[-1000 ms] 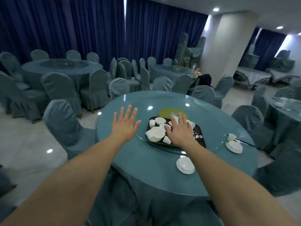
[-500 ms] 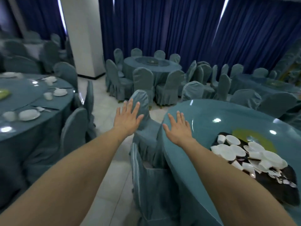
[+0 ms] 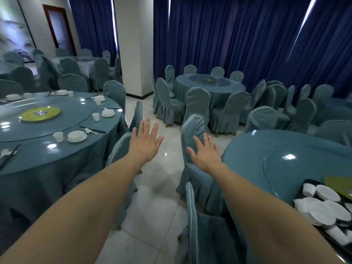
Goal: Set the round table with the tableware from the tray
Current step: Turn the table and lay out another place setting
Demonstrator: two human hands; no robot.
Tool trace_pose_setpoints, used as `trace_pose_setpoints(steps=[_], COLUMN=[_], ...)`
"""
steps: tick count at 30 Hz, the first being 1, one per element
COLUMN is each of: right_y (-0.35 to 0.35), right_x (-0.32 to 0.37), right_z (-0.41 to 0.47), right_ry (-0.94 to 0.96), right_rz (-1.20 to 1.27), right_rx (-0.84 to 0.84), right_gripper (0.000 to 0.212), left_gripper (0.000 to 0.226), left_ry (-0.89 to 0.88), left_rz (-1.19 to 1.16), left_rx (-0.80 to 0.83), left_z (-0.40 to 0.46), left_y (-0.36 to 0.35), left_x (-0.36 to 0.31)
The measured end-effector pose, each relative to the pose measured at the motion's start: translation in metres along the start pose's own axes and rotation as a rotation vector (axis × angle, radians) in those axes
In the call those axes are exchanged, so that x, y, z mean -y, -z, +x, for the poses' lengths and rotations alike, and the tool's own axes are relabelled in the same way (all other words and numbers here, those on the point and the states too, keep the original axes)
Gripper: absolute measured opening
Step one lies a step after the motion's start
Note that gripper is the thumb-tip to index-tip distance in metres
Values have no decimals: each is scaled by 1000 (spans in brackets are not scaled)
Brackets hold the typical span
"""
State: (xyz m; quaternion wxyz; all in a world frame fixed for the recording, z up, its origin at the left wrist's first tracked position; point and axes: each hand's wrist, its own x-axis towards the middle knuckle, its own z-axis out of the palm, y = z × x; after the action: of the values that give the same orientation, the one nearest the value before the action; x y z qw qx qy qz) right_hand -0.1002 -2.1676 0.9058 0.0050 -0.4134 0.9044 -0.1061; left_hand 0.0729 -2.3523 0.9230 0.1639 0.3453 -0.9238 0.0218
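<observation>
The round table (image 3: 274, 149) with a teal cloth and glass turntable fills the right side. At its lower right edge stands the black tray (image 3: 308, 182) loaded with several white plates (image 3: 322, 211) and cups (image 3: 308, 189). My left hand (image 3: 145, 142) is stretched forward, fingers spread, holding nothing, above the floor between chairs. My right hand (image 3: 206, 154) is also spread flat and empty, in front of a covered chair (image 3: 192, 134) just left of the table's rim. Both hands are well left of the tray.
A second round table (image 3: 57, 149) on the left is laid with plates, cups and chopsticks around a yellow-green centre disc (image 3: 40, 113). Covered chairs ring every table. A white pillar (image 3: 135, 44) stands behind; tiled floor (image 3: 152, 216) runs between the tables.
The view has swung further left, from the tray to the neighbouring laid table. Both hands stay spread and empty; the tray has slid to the right edge of view.
</observation>
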Motion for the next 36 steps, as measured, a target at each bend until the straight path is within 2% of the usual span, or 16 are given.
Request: trace_pose_setpoints(steps=[10,19,30,36], right_y=[-15,-19,-39,-34], right_x=[48,65,40,15], right_z=[68,155,325,399], right_ry=[-22,-46,-102,-159], right_rz=[-16,-49,4,-3], right_rx=[-8,-15,-51,-69], right_gripper=[70,69,69,69], left_gripper=[66,66,67,66], left_ry=[-28,-22,-88,-121], left_rz=[10,-41,8,-8], left_rx=[9,50,16,50], left_z=[55,133,291,376], left_y=[-19,-49,-107,-142], left_x=[55,84,107,97])
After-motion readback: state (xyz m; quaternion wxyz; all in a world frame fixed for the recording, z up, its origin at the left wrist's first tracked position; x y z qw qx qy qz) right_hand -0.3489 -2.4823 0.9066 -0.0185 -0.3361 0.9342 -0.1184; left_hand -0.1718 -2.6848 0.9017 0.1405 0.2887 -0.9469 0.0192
